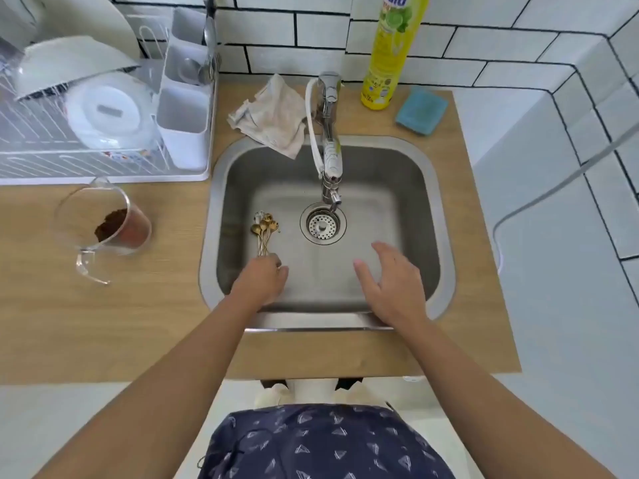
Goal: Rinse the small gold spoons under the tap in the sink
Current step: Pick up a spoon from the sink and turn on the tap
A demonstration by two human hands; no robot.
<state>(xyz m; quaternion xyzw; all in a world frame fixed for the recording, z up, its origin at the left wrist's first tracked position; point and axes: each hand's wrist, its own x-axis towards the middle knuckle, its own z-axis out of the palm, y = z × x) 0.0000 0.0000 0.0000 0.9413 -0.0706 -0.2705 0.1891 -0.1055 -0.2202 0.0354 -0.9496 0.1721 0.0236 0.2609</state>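
A bunch of small gold spoons lies on the left side of the sink floor, bowls fanned toward the back and handles gathered toward the front. The left hand is down in the basin with its fingers curled round the handle ends, holding the bunch. The right hand hovers over the front right of the basin, fingers spread apart and relaxed, gripping nothing. The drain strainer sits mid-basin, just right of the spoon bowls, and the tap reaches out over it; whether water is running is hard to tell.

The steel sink is set into a pale wood counter. A crumpled cloth drapes over the back rim, left of the tap. Behind it stand a yellow dish soap bottle and a blue sponge. On the left, a white dish rack holds bowls and a lid, and a clear measuring jug with brown powder lies tilted on the counter. White tiles with dark grout line the wall.
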